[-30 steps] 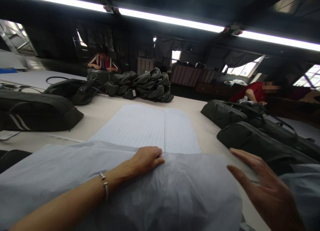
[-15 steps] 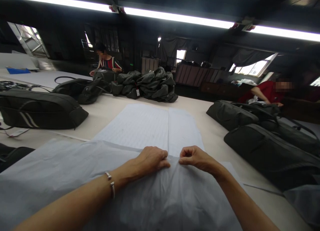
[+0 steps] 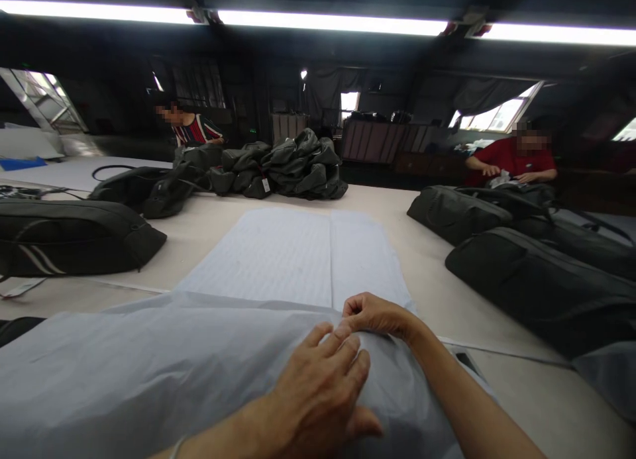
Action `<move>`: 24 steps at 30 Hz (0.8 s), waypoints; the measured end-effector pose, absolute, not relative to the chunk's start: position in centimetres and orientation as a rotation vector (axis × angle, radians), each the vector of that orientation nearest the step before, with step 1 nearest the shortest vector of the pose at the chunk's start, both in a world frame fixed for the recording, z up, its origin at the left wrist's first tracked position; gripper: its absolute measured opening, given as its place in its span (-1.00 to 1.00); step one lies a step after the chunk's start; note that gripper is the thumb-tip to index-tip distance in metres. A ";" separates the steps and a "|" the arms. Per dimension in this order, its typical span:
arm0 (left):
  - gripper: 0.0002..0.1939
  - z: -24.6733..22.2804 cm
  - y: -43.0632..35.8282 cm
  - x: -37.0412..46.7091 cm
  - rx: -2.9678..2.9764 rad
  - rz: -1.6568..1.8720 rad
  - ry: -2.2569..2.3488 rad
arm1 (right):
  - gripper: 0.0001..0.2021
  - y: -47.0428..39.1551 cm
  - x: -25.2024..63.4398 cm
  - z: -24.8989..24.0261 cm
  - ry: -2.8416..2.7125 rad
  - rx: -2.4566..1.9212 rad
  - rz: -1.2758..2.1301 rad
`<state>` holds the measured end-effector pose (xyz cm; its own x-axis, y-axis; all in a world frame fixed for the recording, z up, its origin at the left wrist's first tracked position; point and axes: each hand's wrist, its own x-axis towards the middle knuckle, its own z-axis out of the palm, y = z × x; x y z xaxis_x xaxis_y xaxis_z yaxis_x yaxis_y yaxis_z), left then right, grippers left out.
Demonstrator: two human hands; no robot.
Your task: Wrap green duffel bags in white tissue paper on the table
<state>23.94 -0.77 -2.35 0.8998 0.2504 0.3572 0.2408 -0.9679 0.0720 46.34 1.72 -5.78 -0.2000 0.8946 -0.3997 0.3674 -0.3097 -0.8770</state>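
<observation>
A thin, wrinkled, greyish plastic sheet (image 3: 163, 359) spreads across the near side of the table. My left hand (image 3: 325, 379) lies palm down on it with the fingers apart, just short of the other hand. My right hand (image 3: 375, 314) pinches the sheet near its far edge, thumb and forefinger together. Past that edge, a pale bluish sheet with a lengthwise seam (image 3: 293, 257) lies flat. A silvery bracelet shows partly at my left wrist.
Dark bags stand at the left (image 3: 74, 237) and right (image 3: 536, 287) of the pale table (image 3: 199, 247). A bag pile (image 3: 303, 164) sits at the far edge. One person in stripes (image 3: 191, 129) is at back left, another in red (image 3: 517, 157) at back right.
My left hand has come nearer to me and turned flat, its fingers now spread. My right hand has shifted slightly left, still pinching. The person in red has raised their head.
</observation>
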 end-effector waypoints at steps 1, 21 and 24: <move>-0.31 -3.2 -1.2 24.2 3.033 0.537 0.421 | -0.69 2.0 46.3 -6.0 -1.482 -1.628 1.520; -0.48 -5.5 -0.5 25.0 2.981 0.406 0.497 | -0.26 -13.0 52.6 -6.1 -1.017 -2.133 0.306; -0.50 -5.4 -0.3 24.8 3.009 0.408 0.505 | -0.34 -19.4 57.9 -7.4 -0.785 -2.124 0.171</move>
<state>24.83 -0.35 -5.41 0.9111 0.3289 0.2487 0.3121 -0.9442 0.1052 57.87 -19.43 -7.40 0.7942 0.5893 0.1483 0.4738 -0.4476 -0.7584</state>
